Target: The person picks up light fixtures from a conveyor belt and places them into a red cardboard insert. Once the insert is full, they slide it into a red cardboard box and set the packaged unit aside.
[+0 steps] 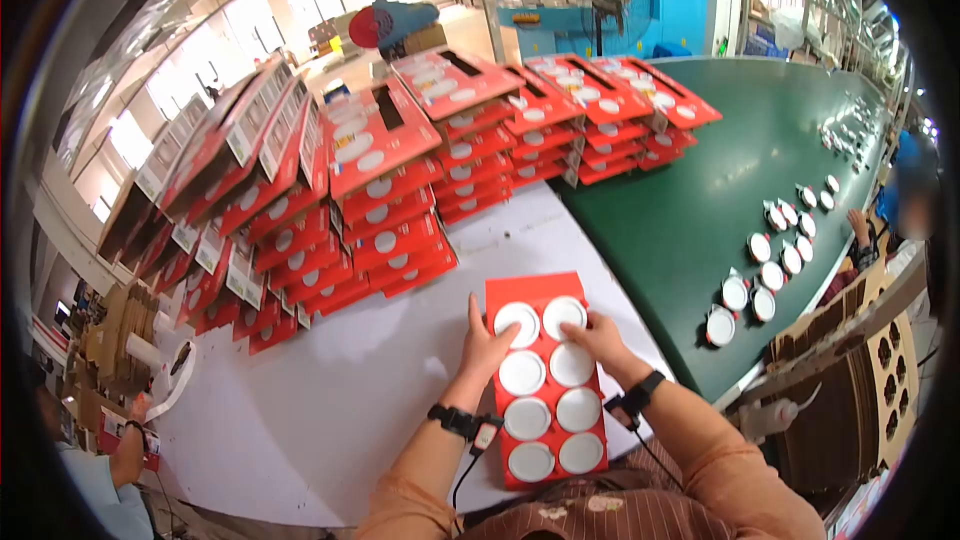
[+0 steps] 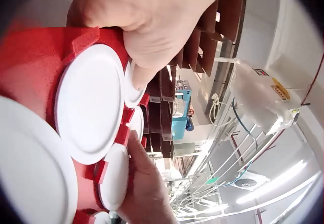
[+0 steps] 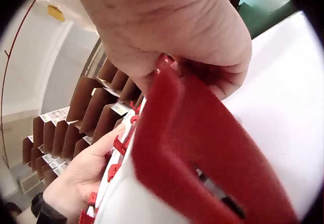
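Note:
A red cardboard holder (image 1: pixel 548 285) lies in front of me at the edge of the white table, carrying two columns of round white lids (image 1: pixel 522 372). My left hand (image 1: pixel 486 352) grips its left side near the far end, thumb lying on the farthest left lid. On the opposite side my right hand (image 1: pixel 612 350) holds the edge, its thumb over the farthest right lid. Curled fingers of the right hand (image 3: pixel 202 36) wrap the holder's red side (image 3: pixel 202 122) in the right wrist view. The left wrist view shows the left thumb (image 2: pixel 147 67) on a lid; the fingers beneath are hidden.
Stacks of red printed cardboard packs (image 1: pixel 380 155) fill the far left of the white table (image 1: pixel 300 420). To the right runs a green belt (image 1: pixel 650 230) bearing several white-topped round pieces (image 1: pixel 770 275). Other people's arms (image 1: pixel 125 455) show at both sides.

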Motion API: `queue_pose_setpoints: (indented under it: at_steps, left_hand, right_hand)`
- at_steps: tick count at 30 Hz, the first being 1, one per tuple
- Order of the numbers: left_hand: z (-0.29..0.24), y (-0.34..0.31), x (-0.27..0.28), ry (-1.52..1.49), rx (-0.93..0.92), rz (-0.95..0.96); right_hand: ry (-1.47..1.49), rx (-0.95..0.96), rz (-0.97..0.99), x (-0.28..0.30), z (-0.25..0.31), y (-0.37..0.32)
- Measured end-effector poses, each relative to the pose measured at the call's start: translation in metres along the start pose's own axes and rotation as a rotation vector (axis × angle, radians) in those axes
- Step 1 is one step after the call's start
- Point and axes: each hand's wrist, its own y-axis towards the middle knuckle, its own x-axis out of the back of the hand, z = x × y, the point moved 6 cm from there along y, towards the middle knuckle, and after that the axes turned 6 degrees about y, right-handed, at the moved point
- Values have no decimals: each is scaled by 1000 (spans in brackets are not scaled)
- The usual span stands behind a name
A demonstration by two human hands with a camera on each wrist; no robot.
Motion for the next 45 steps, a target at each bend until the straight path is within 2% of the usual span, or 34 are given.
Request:
queue_pose_setpoints:
  at_steps: [1,2,3,5,6,7,9,10,11,12,13,15,17,19,21,22,23,24,25,26,27,29,31,33,35,41,43,45]
  left_hand:
    - [-6,6,7,-24,-70,-14]
    - [-27,3,15,-104,-65,37]
    - [-27,10,18,-104,-81,37]
    - [-32,13,17,286,-309,48]
    - [-27,13,17,242,-207,65]
    - [-27,13,17,244,-219,65]
    - [-26,12,15,269,-149,104]
    - [-25,10,12,149,-11,173]
    - [-28,9,11,151,-15,185]
    - [-25,8,10,32,60,217]
    - [-22,7,7,-87,133,248]
    - [-20,6,1,-157,153,264]
    - [-17,0,-6,-357,193,299]
    - [-15,2,-9,-312,249,349]
    - [-6,6,-13,-303,276,345]
    - [0,8,-15,-302,273,354]
    - [11,10,-15,-273,302,336]
    - [22,13,-15,-243,328,318]
    - [31,14,-16,-240,322,324]
    - [42,14,-16,-255,351,318]
    - [51,16,-17,-270,381,311]
    - [65,15,-21,-249,401,314]
    - [70,20,-20,-234,436,265]
    - [67,17,-20,-185,408,311]
    - [62,13,-16,-175,425,275]
    - [59,13,-20,-205,471,345]
    - [62,13,-20,-202,452,342]
    - [66,15,-21,-206,433,345]
  right_hand:
    - [-25,2,-2,1,-2,3]
    - [-48,14,-10,1,4,0]
    - [-72,18,-19,2,9,-5]
    - [-128,12,12,4,4,-1]
    - [-175,111,-15,7,11,-2]
    - [-219,209,-44,10,19,-3]
    - [-247,213,-9,15,46,-10]
    - [-259,219,69,14,50,-10]
    - [-271,224,146,14,52,-10]
    - [-196,244,250,10,52,-7]
    - [-193,242,238,12,53,-6]
    - [-273,215,297,11,55,-4]
    - [-307,226,294,12,55,-4]
    - [-359,329,308,16,48,4]
    - [-310,-7,429,33,57,12]
    - [-310,63,422,52,63,30]
    - [-373,181,283,80,81,52]
    - [-719,500,21,112,108,72]
    - [-722,492,-197,147,134,87]
    - [-828,579,-423,178,161,101]
    - [-941,667,-569,207,181,119]
    - [-1086,634,-750,251,212,145]
    - [-1277,699,-838,282,223,181]
    - [-1413,567,-865,289,235,202]
    - [-1396,535,-895,294,239,220]
    - [-1397,604,-860,298,243,245]
    - [-1374,762,-878,300,254,229]
    - [-1335,838,-1013,312,266,205]
